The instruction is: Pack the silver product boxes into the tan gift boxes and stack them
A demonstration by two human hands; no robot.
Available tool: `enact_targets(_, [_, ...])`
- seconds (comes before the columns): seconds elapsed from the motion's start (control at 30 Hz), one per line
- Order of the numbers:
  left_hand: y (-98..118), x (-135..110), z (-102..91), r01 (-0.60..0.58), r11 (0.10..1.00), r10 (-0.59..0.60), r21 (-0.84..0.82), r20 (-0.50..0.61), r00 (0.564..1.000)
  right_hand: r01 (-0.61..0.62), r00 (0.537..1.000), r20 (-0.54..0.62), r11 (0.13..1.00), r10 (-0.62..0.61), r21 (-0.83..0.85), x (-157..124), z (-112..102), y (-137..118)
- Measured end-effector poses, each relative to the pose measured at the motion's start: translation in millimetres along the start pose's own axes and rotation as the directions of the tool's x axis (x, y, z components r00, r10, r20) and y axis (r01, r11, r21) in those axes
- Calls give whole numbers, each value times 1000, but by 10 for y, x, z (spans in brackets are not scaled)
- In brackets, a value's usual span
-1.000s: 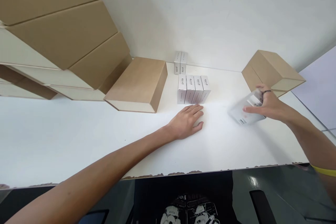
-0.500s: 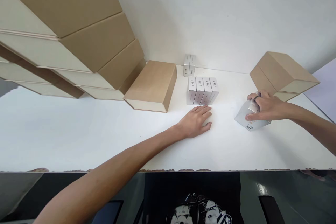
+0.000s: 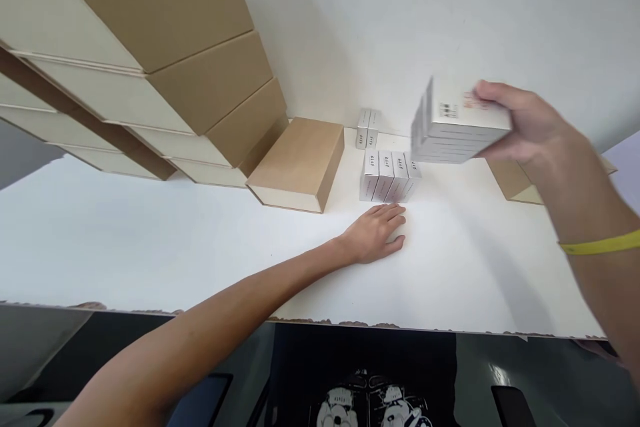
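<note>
Your left hand (image 3: 375,233) lies palm down, fingers loosely spread, on the white table (image 3: 150,247), just nearer than four white boxes (image 3: 390,177). At right, your right hand (image 3: 537,123) grips a raised white package (image 3: 463,113). Far: two small boxes (image 3: 369,128).

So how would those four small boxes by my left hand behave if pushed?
The four small boxes would probably hold their shape, since their edges look crisp. Being separate and side by side, they might split apart. Each looks narrow, so one could tip.
</note>
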State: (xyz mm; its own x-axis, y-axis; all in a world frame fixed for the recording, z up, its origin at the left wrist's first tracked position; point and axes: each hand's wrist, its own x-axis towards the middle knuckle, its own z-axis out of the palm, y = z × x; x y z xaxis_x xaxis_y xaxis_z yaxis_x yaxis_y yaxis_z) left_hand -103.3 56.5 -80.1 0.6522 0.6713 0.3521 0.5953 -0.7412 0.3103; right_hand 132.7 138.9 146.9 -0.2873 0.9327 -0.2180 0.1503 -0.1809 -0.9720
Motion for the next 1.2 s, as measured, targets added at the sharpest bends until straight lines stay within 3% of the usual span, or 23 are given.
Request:
enact_targets(0.13, [8, -10, 1, 14, 1000, -14, -1, 0, 1000, 21, 987, 157, 995, -36, 96, 265, 562, 59])
enact_targets(0.23, [20, -13, 4, 23, 1000, -23, 2, 6, 1000, -28, 978, 208, 997, 13, 68, 375, 729, 79])
enact_targets(0.37, [25, -8, 0, 23, 1000, -23, 13, 16, 1000, -88, 988, 128, 996, 89, -9, 399, 703, 75])
enact_targets(1.2, [51, 5, -46, 34, 999, -35, 35, 47, 998, -16, 995, 94, 998, 22, -68, 387, 643, 124])
